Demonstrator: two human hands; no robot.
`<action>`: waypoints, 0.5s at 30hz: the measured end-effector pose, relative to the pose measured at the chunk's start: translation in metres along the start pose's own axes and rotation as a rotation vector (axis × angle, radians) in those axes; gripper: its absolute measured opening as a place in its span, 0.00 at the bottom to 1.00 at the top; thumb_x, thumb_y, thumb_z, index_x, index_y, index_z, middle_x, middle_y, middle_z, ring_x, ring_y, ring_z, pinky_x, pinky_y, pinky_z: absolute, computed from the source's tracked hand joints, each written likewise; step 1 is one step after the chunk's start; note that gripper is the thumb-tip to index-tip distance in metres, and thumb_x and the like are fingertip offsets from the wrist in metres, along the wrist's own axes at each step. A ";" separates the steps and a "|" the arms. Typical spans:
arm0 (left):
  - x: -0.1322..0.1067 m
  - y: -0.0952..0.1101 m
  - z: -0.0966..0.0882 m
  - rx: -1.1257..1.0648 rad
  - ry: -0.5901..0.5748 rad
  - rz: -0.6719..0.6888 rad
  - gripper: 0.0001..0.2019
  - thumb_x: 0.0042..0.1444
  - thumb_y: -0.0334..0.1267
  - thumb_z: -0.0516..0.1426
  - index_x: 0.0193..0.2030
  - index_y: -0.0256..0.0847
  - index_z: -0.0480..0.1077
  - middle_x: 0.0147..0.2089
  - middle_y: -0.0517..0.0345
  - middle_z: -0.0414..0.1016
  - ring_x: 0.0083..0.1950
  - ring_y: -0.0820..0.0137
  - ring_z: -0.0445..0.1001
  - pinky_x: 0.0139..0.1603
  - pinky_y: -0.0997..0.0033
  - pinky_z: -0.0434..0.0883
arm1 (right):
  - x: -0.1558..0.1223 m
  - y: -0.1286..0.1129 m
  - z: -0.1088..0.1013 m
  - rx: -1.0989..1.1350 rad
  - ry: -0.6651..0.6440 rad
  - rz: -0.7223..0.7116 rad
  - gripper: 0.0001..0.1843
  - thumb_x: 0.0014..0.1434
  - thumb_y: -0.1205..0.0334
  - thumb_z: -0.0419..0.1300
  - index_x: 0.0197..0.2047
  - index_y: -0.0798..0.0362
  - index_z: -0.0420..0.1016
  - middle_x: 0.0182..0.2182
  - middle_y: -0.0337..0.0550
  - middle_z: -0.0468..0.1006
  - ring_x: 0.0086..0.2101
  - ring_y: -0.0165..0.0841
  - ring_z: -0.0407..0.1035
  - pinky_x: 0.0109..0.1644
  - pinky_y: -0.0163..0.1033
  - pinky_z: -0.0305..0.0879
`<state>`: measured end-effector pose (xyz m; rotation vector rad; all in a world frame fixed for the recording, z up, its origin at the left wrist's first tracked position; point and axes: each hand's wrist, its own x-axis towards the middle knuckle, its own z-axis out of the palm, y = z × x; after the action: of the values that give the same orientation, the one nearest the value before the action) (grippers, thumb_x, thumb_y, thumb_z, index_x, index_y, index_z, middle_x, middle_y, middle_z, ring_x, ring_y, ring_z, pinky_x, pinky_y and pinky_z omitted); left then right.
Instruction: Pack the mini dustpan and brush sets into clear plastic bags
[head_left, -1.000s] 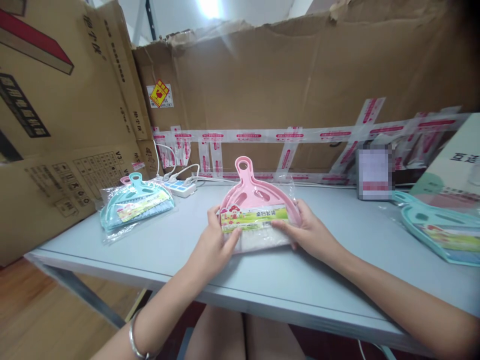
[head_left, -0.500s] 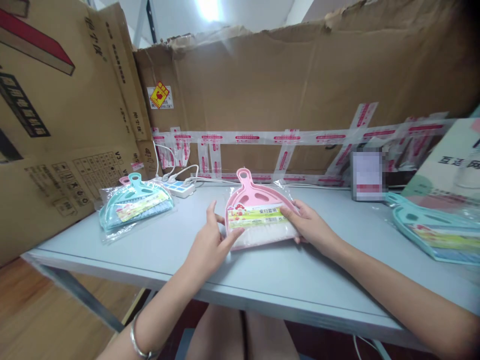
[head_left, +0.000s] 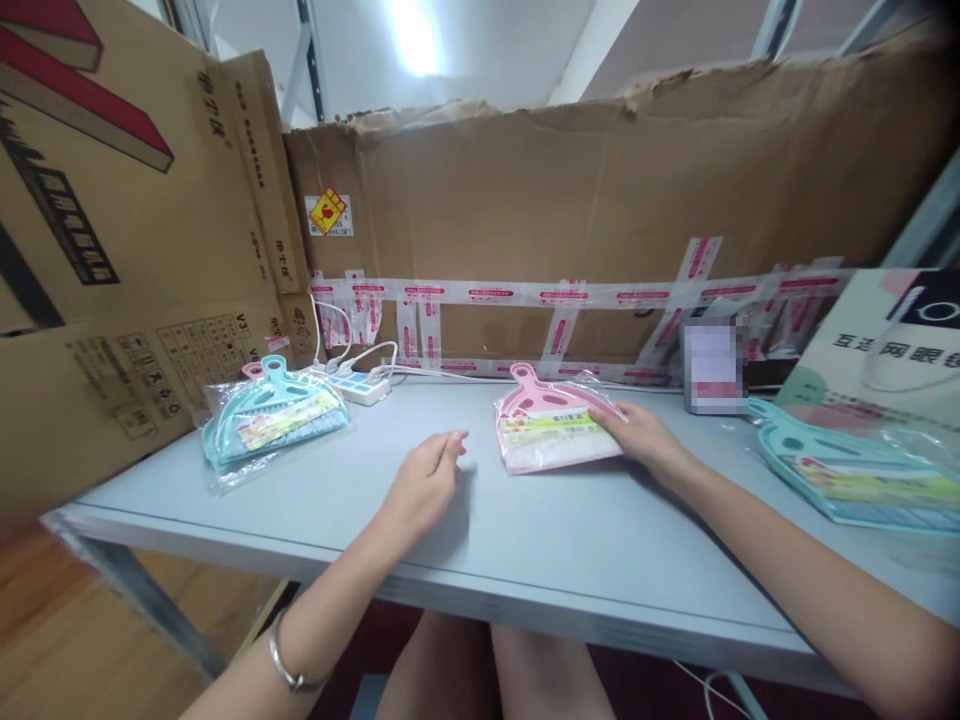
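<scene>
A pink dustpan set (head_left: pixel 547 425) in a clear bag lies flat on the grey table (head_left: pixel 525 550), handle pointing away from me. My right hand (head_left: pixel 637 436) rests on its right edge, fingers over the bag. My left hand (head_left: pixel 421 485) hovers just above the table to the left of the pink set, fingers loosely curled and holding nothing.
A teal bagged dustpan set (head_left: pixel 270 420) lies at the left. More teal sets (head_left: pixel 847 470) lie at the right beside a printed box (head_left: pixel 885 350). A white power strip (head_left: pixel 360 385) with cables sits at the back. Taped cardboard walls (head_left: pixel 585 230) enclose the table.
The pink set went from being held in both hands to lying farther back and right on the table. My left hand let go and drew back; my right hand stayed on it.
</scene>
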<state>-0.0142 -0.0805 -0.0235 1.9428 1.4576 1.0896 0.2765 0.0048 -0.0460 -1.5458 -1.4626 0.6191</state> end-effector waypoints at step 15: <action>0.088 -0.006 0.038 -0.362 -0.210 -0.174 0.13 0.48 0.42 0.61 0.37 0.37 0.68 0.29 0.60 0.72 0.25 0.76 0.68 0.22 0.81 0.62 | -0.017 -0.017 0.017 0.265 -0.267 0.025 0.21 0.56 0.48 0.57 0.46 0.53 0.67 0.37 0.48 0.78 0.34 0.36 0.73 0.38 0.41 0.69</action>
<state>0.0239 0.0077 -0.0220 1.5932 1.1960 0.9622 0.2509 -0.0092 -0.0434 -1.3133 -1.4877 1.0231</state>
